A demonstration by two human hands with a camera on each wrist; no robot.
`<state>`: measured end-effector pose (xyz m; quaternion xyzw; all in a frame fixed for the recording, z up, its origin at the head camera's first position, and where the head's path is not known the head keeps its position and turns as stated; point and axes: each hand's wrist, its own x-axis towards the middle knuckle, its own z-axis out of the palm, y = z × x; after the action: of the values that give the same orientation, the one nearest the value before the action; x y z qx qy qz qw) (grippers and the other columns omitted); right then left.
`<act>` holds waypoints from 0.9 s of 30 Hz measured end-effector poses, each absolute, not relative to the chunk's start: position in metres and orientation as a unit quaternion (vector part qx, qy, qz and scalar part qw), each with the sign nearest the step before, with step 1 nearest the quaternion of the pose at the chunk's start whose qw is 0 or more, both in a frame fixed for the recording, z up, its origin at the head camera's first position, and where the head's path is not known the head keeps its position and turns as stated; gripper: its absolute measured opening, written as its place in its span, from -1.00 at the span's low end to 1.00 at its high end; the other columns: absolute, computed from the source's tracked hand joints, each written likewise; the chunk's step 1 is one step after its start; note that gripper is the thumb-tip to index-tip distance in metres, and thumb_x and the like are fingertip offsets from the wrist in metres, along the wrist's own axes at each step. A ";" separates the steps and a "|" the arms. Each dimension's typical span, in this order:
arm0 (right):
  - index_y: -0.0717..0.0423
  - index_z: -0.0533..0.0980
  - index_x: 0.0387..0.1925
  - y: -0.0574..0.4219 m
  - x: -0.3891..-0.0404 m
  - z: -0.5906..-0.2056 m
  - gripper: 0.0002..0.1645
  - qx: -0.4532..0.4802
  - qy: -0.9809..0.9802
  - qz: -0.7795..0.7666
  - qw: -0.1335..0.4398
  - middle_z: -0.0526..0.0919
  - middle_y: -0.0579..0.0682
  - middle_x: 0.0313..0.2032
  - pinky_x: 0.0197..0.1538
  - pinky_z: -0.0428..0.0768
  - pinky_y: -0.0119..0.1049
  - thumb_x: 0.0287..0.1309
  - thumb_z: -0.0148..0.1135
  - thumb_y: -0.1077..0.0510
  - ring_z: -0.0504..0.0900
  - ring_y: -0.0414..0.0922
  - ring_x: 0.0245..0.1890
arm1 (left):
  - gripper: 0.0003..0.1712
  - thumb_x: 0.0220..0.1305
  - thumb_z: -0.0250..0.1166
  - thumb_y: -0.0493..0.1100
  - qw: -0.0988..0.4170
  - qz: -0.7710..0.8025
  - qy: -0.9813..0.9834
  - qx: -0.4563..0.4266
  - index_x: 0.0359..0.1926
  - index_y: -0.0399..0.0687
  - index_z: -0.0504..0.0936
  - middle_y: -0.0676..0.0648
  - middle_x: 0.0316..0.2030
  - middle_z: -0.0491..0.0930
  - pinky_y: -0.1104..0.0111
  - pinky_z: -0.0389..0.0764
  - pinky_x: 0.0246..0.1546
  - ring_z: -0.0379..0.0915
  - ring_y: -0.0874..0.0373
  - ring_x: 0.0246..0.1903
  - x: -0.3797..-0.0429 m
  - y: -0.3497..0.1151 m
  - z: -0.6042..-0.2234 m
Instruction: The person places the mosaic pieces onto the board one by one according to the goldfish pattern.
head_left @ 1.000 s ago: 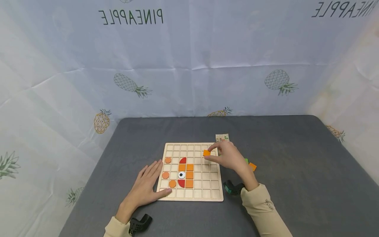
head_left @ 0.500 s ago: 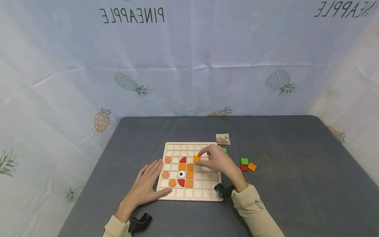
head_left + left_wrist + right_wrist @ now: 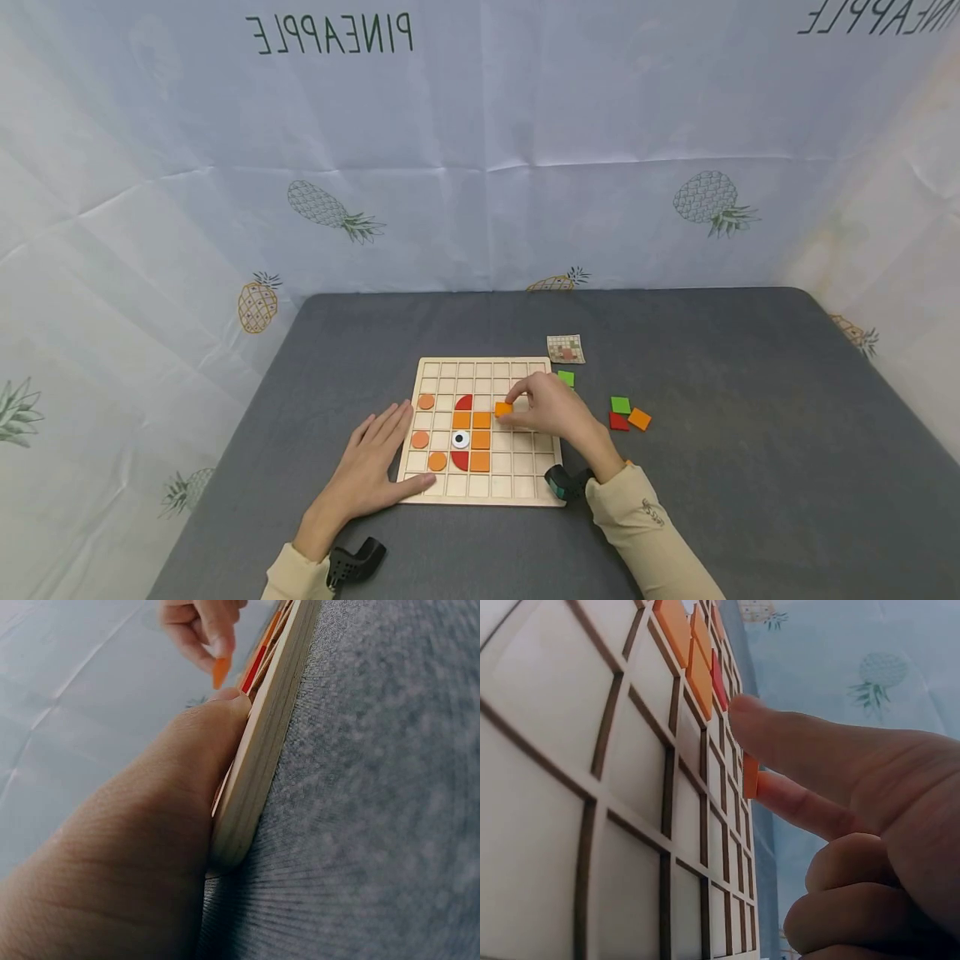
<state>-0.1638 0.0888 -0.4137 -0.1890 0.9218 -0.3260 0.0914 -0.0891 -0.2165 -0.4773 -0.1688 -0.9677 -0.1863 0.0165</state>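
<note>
Grey table (image 3: 750, 417): left hand (image 3: 367, 471) straight-fingered, right hand (image 3: 557, 407) pinching orange tile (image 3: 503, 409).

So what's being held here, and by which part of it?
The right grip pinches an orange square tile by its edges, between thumb and finger.

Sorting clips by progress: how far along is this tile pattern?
Done: four orange squares, two red pieces, three orange discs and an eye disc sit on the board.
In hand: the right hand pinches another square over the board.
Remaining: setting it down, then probably two green tiles, a red tile and a loose orange tile off the board.
</note>
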 end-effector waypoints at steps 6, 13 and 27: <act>0.10 0.78 -0.21 0.090 -0.164 -0.418 -0.68 -0.180 0.920 -0.331 0.111 0.45 -0.09 -0.61 -0.48 0.15 -0.40 0.00 0.61 0.03 0.20 -0.20 -0.58 | 0.24 0.13 0.30 0.49 0.015 -0.188 -0.967 -0.168 0.60 -0.13 0.12 -0.14 0.59 0.16 -0.15 0.04 0.53 0.08 -0.13 0.59 -0.089 -0.216 -0.476; 0.09 0.78 -0.24 0.086 -0.163 -0.423 -0.71 -0.179 0.924 -0.319 0.111 0.63 -0.07 -0.51 -0.46 0.22 -0.41 -0.01 0.62 0.05 0.25 -0.21 -0.54 | 0.23 0.13 0.29 0.49 0.013 -0.190 -0.967 -0.169 0.60 -0.12 0.12 -0.13 0.59 0.16 -0.16 0.04 0.52 0.08 -0.14 0.58 -0.089 -0.216 -0.476; 0.03 0.78 -0.31 0.082 -0.157 -0.423 -0.72 -0.169 0.934 -0.304 0.085 0.79 -0.03 -0.20 -0.40 0.44 -0.38 -0.11 0.68 0.07 0.44 -0.22 -0.44 | 0.24 0.13 0.30 0.49 0.018 -0.188 -0.967 -0.169 0.60 -0.12 0.13 -0.13 0.59 0.17 -0.16 0.04 0.52 0.08 -0.14 0.58 -0.089 -0.216 -0.475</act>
<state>-0.1572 0.0822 -0.4227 -0.1694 0.9336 -0.3043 0.0849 -0.0887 -0.2156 -0.4751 -0.1691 -0.9673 -0.1880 0.0184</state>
